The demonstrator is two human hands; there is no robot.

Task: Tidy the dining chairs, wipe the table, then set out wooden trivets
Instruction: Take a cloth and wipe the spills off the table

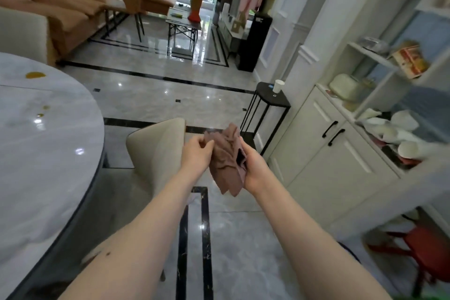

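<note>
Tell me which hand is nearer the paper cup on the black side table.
Right. The right hand holds the cloth below the paper cup, on the cabinet side. The left hand pinches the cloth's other edge, over the chair, farther away.

Brown cloth [226, 161] between both hands

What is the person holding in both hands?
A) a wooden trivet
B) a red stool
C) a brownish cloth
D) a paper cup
C: the left hand and the right hand both grip a crumpled brownish cloth, held in the air beside the table.
</note>
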